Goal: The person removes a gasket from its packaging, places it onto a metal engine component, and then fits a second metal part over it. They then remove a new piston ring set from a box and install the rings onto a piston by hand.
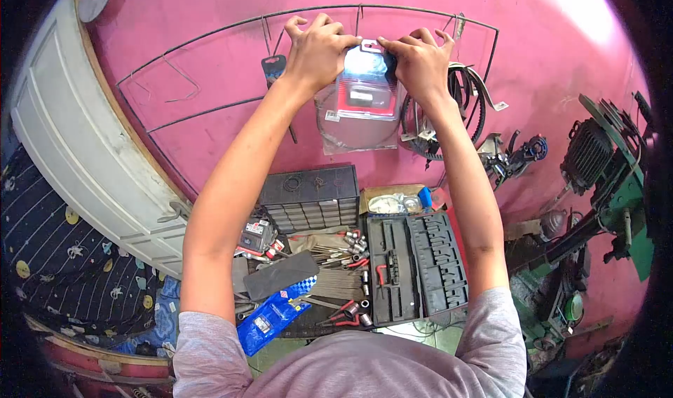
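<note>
Both arms reach up toward a wire rack on the pink wall. My left hand pinches the upper left corner of a clear blister pack with a red and black card. At the pack's upper right corner, my right hand grips it the same way, thumbs near the white hanger tab. Behind the pack hangs a clear plastic bag. Left of my left hand hangs a dark-handled tool. Black belts hang right of my right hand.
Below, a bench holds a small-drawer cabinet, an open socket-set case, loose sockets and pliers, and a blue packet. A white door stands left. Green metal machinery stands right.
</note>
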Motion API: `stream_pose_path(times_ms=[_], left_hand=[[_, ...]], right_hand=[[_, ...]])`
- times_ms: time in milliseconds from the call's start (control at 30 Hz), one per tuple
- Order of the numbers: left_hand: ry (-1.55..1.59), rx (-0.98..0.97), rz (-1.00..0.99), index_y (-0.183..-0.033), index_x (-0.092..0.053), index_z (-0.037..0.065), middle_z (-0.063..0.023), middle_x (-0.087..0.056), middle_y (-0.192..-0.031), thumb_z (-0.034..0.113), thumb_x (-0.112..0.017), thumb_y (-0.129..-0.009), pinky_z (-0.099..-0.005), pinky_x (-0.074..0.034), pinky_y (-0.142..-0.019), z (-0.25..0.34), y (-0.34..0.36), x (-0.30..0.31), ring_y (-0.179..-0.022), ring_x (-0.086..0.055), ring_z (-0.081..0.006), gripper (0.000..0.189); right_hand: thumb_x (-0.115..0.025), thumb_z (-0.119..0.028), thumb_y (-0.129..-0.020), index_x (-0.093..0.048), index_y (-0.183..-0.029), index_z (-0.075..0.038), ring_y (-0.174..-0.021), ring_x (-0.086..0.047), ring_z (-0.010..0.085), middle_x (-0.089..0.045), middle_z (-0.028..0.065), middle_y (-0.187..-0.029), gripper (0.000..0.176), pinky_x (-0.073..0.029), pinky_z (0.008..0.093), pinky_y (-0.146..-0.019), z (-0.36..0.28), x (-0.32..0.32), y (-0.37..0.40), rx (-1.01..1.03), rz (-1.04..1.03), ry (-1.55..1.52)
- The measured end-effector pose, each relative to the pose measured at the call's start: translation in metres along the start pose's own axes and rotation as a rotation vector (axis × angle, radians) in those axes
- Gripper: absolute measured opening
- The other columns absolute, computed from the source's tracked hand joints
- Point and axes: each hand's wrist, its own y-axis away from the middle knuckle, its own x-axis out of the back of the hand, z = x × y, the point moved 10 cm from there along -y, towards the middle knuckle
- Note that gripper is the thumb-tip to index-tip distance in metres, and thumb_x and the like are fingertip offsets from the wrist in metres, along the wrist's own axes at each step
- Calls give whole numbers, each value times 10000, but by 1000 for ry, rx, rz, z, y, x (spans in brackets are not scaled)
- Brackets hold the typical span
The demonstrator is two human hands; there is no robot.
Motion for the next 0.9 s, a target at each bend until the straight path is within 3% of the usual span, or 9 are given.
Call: stream_pose_path(times_ms=[33,167,333,400,467,833,900], left_hand=[[-2,-1,2,-1032,-817,292,48,-693,-901,142,-678,-835,-597,-290,-991,-1,-1,-2,-1050,-609,-175,284],[-23,3,-37,-1039,-814,272,74,-685,-879,209,-712,-826,-568,-257,-990,-5,-2,-12,-1035,-606,-152,245],[-34,33,-82,-1017,-812,258,74,-704,-892,215,-715,-831,-596,-271,-996,-5,5,-24,-1032,-609,-159,215],[9,71,-153,-1019,-797,246,33,-728,-938,157,-679,-848,-616,-298,-998,-9,9,-34,-1080,-616,-200,226],[0,72,-141,-1016,-786,227,36,-737,-947,185,-696,-843,-612,-293,-993,-13,11,-43,-1073,-619,-200,200],[-25,105,-242,-1018,-710,130,-17,-745,-970,151,-711,-854,-597,-318,-963,-18,23,-76,-1088,-631,-240,166],[-43,99,-260,-996,-714,131,-23,-745,-963,84,-682,-837,-612,-338,-982,-17,24,-81,-1102,-640,-252,169]], right_hand=[[-694,-82,-839,-815,-1088,-288,-969,-645,161,-751,-53,-883,345,-331,542,-1095,0,2,0,-9,13,7],[-691,-80,-840,-813,-1091,-291,-964,-645,162,-757,-61,-902,350,-333,540,-1091,3,-6,-1,-24,-31,0],[-701,-105,-851,-810,-1098,-293,-979,-632,175,-766,-65,-933,329,-328,557,-1086,4,-24,8,-9,-49,-45],[-705,-114,-855,-808,-1101,-292,-989,-626,182,-769,-62,-944,320,-324,560,-1085,6,-33,11,-6,-70,-25],[-721,-85,-733,-798,-1112,-289,-1032,-634,188,-764,-47,-941,438,-300,614,-1085,7,-45,13,9,-78,-71],[-736,-80,-729,-787,-1048,-216,-1028,-635,206,-773,-26,-930,350,-309,615,-1065,5,-75,17,-13,-128,-74],[-734,-75,-732,-783,-1055,-220,-1026,-638,210,-773,-28,-917,358,-311,612,-1064,7,-82,19,-39,-191,-64]])
